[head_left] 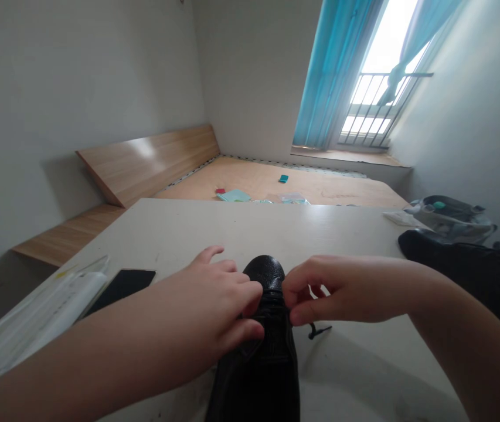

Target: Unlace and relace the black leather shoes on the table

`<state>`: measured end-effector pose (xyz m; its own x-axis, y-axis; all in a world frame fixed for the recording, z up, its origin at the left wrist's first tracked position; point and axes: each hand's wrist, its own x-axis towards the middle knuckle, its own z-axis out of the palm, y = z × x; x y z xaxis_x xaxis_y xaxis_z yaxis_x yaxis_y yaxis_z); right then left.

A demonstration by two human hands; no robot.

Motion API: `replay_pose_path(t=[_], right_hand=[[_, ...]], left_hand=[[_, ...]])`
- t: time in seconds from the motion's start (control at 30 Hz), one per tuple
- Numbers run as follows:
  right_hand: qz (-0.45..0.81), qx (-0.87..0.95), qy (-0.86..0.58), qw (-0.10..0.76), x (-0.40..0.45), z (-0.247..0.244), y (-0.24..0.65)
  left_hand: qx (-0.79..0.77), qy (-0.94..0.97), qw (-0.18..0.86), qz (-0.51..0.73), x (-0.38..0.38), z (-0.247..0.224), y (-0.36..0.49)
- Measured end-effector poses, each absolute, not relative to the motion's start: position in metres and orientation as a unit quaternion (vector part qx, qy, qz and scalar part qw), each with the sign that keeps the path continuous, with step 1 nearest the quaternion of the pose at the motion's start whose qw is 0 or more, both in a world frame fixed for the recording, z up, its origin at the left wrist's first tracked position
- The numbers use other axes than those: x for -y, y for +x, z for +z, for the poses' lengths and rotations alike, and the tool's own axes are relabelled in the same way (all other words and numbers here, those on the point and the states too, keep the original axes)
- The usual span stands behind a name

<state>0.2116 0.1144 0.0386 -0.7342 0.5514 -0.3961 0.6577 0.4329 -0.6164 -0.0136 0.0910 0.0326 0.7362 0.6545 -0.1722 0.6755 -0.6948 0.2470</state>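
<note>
A black shoe (271, 346) stands on the white table in front of me, its toe pointing away. My left hand (227, 299) is at the left edge of the lacing, thumb and index finger bent but apart, with nothing visible between them. From the right, my right hand (315, 290) pinches at the side of the lacing; its fingertips partly hide what they hold, seemingly the black shoelace. A loose end of the shoelace (319, 332) sticks out to the right below that hand. Both hands cover parts of the eyelets.
On the white table (214, 225), a dark phone (122, 287) and a clear plastic packet (51, 310) lie left. Another black shoe (461, 264) rests on the right, near a bag (456, 217). Beyond is a wooden bed (250, 170) with small items.
</note>
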Motion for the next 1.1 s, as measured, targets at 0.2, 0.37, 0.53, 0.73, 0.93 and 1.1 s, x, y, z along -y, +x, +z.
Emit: replay_pose_path(t=[0.2,0.37,0.53,0.73,0.93,1.1], right_hand=[[-0.415,-0.837,0.353,0.049,-0.119,0.042,0.213],[-0.481,-0.794,0.350,0.125,-0.119,0.041,0.219],[-0.556,-0.753,0.335,0.107,-0.120,0.039,0.221],[-0.650,-0.695,0.308,0.004,-0.125,0.038,0.217],[-0.631,-0.685,0.352,-0.093,-0.126,0.034,0.211],[-0.662,-0.647,0.352,-0.136,-0.119,0.022,0.216]], left_hand=[[-0.318,0.939,0.133,-0.011,-0.094,0.039,-0.009],[-0.322,0.932,0.152,-0.066,-0.092,0.036,-0.017],[-0.393,0.867,0.296,-0.081,-0.096,0.036,-0.018],[-0.377,0.800,0.466,-0.020,-0.113,0.037,-0.017],[-0.334,0.784,0.521,0.037,-0.120,0.033,-0.023],[-0.391,0.753,0.528,0.039,-0.117,0.031,-0.019]])
